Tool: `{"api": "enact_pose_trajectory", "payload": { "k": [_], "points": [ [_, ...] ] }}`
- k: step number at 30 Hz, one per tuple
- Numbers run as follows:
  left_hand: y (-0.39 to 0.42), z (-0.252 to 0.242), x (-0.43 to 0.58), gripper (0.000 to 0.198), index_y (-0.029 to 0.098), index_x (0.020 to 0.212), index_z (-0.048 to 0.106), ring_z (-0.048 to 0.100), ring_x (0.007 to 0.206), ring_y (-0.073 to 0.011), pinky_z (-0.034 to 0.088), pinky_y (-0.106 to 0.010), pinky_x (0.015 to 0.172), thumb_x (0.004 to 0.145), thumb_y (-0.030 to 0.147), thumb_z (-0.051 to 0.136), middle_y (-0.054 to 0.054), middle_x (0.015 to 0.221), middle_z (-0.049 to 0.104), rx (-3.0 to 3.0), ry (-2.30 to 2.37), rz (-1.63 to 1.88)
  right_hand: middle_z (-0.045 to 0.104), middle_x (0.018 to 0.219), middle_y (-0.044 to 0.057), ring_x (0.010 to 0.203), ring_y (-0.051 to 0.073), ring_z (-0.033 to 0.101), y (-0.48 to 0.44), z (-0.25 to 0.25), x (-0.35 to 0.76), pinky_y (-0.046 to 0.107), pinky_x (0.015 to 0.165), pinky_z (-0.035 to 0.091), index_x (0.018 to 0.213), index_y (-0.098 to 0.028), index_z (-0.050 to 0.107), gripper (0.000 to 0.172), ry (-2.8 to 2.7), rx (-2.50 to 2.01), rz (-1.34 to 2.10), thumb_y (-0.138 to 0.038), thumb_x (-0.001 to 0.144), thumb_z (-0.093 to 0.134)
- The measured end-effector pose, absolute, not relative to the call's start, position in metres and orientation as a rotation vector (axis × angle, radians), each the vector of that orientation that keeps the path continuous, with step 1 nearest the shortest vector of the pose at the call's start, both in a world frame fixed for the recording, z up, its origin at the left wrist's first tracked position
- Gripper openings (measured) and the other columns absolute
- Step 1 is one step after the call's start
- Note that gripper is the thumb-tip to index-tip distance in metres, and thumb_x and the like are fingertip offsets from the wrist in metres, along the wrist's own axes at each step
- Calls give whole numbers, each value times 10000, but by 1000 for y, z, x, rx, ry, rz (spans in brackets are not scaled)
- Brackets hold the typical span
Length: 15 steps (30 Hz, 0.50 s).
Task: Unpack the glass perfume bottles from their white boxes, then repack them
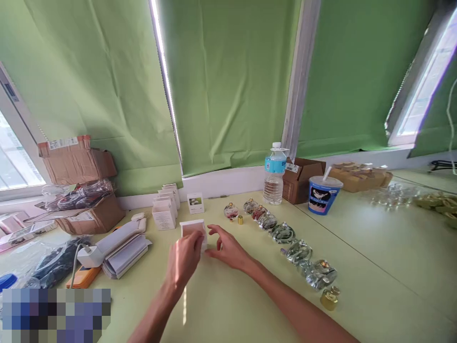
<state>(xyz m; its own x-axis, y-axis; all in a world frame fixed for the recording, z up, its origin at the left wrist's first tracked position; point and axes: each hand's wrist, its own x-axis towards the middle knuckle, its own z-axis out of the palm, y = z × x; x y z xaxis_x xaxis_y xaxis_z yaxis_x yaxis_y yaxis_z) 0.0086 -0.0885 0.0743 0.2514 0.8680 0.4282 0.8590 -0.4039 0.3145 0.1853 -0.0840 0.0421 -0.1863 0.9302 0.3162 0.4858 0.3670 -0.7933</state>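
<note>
My left hand (183, 259) grips a small white open box (193, 231) with a brownish inside, standing on the pale green table (374, 267). My right hand (228, 247) touches the box's right side, its fingers spread and loosely curled. A row of several small white boxes (165, 209) stands just behind on the left. One single white box with a picture (195, 203) stands behind the held box. A curved line of several glass perfume bottles (282, 233) runs from the middle to the right front.
A water bottle (274, 175), a blue cup with a straw (323, 194) and an open cardboard box (302, 178) stand at the back. Cardboard boxes (76, 164), a stack of flat white cartons (123, 250), a charger (91, 256) and bags lie at the left. Gold caps (329, 300) sit near the bottles.
</note>
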Motion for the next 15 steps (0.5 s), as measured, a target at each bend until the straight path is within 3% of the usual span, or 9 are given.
{"api": "enact_pose_trajectory", "payload": {
  "k": [4,5,10,15],
  "points": [
    [-100,75,17,288,277,1127,570,572,537,-132,313,-208,521,936,393,389,41,646,649,2327,1577,1042,647,1034,47,693,140,565,-79,48,193,294,696,478,1094,-208,584,342,-1758,-1276,701,-355,788,625],
    [-100,77,13,308,263,1149,549,556,516,-131,315,-207,511,931,410,391,46,626,626,2285,1583,1070,642,1058,52,720,147,570,-78,49,193,299,708,476,1104,-211,580,363,-1758,-1286,674,-360,778,639],
    [-98,84,-15,378,219,1182,525,550,528,-123,385,-212,529,911,454,407,22,722,634,2283,1461,1022,492,1340,112,766,138,585,-76,42,191,301,714,492,1372,-240,366,782,-1788,-1245,830,-389,696,730],
    [-91,85,-52,379,241,1179,530,585,599,-103,432,-203,589,965,433,283,6,860,661,2456,1774,806,477,1355,120,796,153,601,-72,32,195,336,792,487,1403,-241,343,799,-1825,-1294,854,-468,727,703]
  ]
}}
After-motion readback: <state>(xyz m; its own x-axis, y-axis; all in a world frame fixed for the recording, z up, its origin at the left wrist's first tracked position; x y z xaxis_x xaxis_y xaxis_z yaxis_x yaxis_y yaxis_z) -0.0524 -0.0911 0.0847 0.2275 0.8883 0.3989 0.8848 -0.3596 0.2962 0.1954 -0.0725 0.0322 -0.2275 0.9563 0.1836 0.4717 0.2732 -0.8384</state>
